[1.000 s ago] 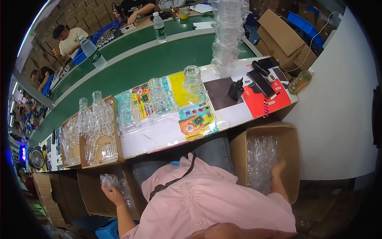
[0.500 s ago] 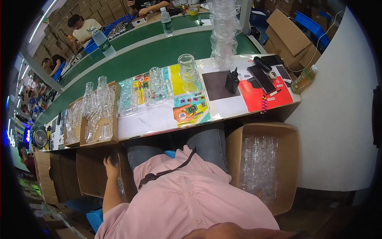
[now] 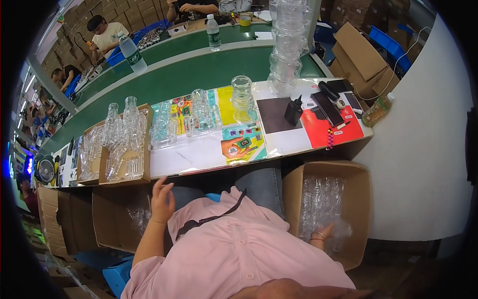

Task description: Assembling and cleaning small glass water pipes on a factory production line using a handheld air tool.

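A: Where are the hands right now?

B: The left hand [image 3: 163, 200] is up by the near edge of the table [image 3: 181, 160], fingers loosely spread, and I see nothing in it!

A: And the right hand [image 3: 322, 234]?

B: Down inside the right box [image 3: 359, 197], fingers at a clear plastic piece [image 3: 341, 229] toward the near right corner. It's blurred, so I can't tell whether they grip it.

A: What's around that?

B: Rows of clear vessels [image 3: 321, 199] fill that box along its left side. The left box [image 3: 112, 212] sits below the table's near edge.

A: Up top?

B: A cardboard tray [image 3: 147, 162] of clear parts at the left end, a tall clear stack [image 3: 286, 60] by the far edge, and a black bottle [image 3: 294, 112] nearer the right end.
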A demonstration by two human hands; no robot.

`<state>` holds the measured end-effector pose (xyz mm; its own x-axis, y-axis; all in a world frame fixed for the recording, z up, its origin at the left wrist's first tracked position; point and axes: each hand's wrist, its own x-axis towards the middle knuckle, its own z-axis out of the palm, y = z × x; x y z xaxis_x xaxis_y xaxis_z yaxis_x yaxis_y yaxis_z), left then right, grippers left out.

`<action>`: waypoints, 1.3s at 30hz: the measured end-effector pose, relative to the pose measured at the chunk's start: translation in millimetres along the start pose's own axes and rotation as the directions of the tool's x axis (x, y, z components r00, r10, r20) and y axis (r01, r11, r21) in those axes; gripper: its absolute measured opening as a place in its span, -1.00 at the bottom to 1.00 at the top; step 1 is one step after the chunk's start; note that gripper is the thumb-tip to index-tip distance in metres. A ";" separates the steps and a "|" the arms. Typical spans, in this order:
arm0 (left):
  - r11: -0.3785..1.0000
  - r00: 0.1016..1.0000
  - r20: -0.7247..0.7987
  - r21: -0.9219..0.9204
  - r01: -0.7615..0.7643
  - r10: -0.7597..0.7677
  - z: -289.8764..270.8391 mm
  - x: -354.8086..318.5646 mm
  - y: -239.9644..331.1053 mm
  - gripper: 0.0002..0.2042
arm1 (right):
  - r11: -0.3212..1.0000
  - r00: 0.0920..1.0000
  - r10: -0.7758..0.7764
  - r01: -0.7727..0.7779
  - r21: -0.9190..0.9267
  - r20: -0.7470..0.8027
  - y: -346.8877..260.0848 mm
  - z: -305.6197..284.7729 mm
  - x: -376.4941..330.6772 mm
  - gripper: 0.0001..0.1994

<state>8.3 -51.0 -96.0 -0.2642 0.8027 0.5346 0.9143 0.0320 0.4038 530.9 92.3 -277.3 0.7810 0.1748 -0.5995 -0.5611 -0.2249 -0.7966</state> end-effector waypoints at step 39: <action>0.879 0.660 -0.748 0.357 0.317 0.066 -148.1 -38.5 -165.6 -0.82 | 0.589 -0.647 0.413 -0.347 -0.730 0.641 33.2 173.5 -380.6 -0.36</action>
<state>-178.4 -175.4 -73.5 -0.3443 0.0869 0.9348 0.8292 0.4950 0.2594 167.4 184.6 -89.0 -0.9130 0.4079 0.0092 -0.4010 -0.8929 -0.2046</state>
